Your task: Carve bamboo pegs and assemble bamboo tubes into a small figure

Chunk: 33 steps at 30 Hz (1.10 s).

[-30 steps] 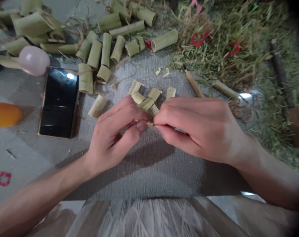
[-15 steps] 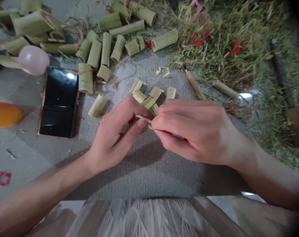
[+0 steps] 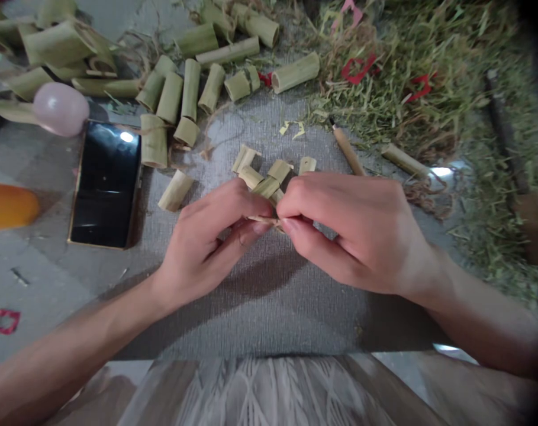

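My left hand and my right hand meet above the grey table, thumbs and index fingers pinched close together. Between the fingertips runs a thin pale bamboo strip; both hands grip it, and most of it is hidden by the fingers. Just beyond them lie several small split bamboo pieces, some overlapping. One bamboo piece with a small hole lies behind my right hand. A short pale bamboo piece rests to the left of my left hand.
Cut bamboo tubes lie in several rows at the back. A phone, a pink balloon and an orange object sit left. A wooden-handled tool lies beside green shavings; a long blade-like tool is far right.
Both hands have shifted slightly, with the fingertips drawn closer together. The right thumb has come into view against the strip, and less of the strip shows.
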{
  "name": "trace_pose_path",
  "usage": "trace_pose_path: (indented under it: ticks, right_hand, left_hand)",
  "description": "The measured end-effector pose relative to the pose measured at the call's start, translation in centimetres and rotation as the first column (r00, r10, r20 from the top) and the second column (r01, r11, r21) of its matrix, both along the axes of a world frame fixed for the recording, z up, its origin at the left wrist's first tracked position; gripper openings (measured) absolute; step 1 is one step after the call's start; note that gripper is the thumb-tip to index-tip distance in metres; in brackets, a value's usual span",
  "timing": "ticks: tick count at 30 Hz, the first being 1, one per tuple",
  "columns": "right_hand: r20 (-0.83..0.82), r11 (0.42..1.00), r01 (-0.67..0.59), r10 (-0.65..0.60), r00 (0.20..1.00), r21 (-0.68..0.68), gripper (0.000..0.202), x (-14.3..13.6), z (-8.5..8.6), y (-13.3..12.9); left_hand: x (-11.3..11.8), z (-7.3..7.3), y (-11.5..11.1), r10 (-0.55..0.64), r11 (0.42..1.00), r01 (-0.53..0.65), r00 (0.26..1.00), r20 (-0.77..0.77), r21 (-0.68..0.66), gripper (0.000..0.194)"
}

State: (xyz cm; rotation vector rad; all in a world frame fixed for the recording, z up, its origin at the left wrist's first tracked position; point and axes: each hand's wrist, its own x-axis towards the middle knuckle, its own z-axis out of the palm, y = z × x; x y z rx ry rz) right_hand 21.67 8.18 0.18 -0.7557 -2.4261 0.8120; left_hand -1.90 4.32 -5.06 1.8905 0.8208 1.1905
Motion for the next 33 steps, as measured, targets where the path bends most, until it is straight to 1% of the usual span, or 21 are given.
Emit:
trace_pose_path:
  ticks: [4,8,10,12,16,18,21,24,29,33]
  right_hand:
    - [-0.032,0.993,0.027,-0.031,0.999,-0.115,0.024,0.0,0.2,0.0]
    - [-0.061,0.966,0.054,-0.071,0.996,-0.252,0.019,-0.1,0.3,0.0]
    - [-0.074,0.953,0.064,-0.090,0.993,-0.294,0.017,-0.2,0.2,0.1]
    - [-0.092,0.943,0.056,-0.091,0.992,-0.327,0.017,-0.3,0.1,0.1]
    - [-0.128,0.910,0.021,-0.081,0.988,-0.414,0.018,-0.5,-0.1,0.0]
    - [-0.135,0.895,0.021,-0.091,0.987,-0.445,0.019,-0.5,-0.2,-0.1]
    - [-0.138,0.881,0.045,-0.124,0.983,-0.471,0.019,-0.7,-0.4,-0.3]
    - [-0.139,0.872,0.073,-0.159,0.978,-0.485,0.018,-0.9,-0.6,-0.5]
    - [-0.141,0.887,0.098,-0.179,0.974,-0.452,0.018,-1.1,-0.7,-0.7]
    - [-0.151,0.892,0.096,-0.179,0.972,-0.441,0.018,-1.1,-0.9,-0.6]
  left_hand:
    - [-0.1,0.1,0.2,-0.025,0.999,0.025,1.000,-0.005,0.025,0.012]
    - [-0.1,0.3,0.2,-0.016,0.999,0.016,1.000,-0.011,0.038,0.015]
    - [0.0,0.3,0.2,0.003,0.999,-0.002,1.000,-0.016,0.032,0.012]
    - [0.0,0.3,0.2,0.015,0.999,-0.015,1.000,-0.021,0.031,0.009]
    - [0.1,0.1,0.3,0.006,0.999,-0.006,1.000,-0.013,0.044,0.012]
    - [0.2,0.1,0.3,-0.005,1.000,0.005,1.000,0.002,0.027,0.012]
    - [0.2,0.4,0.2,-0.005,1.000,0.005,1.000,-0.017,-0.027,0.009]
    - [0.2,0.8,-0.2,0.024,0.993,-0.032,0.997,-0.071,-0.111,0.004]
    - [0.2,1.4,-0.6,0.028,0.982,-0.049,0.993,-0.113,-0.184,0.006]
    - [0.1,1.4,-0.6,0.027,0.970,-0.052,0.994,-0.108,-0.239,0.008]
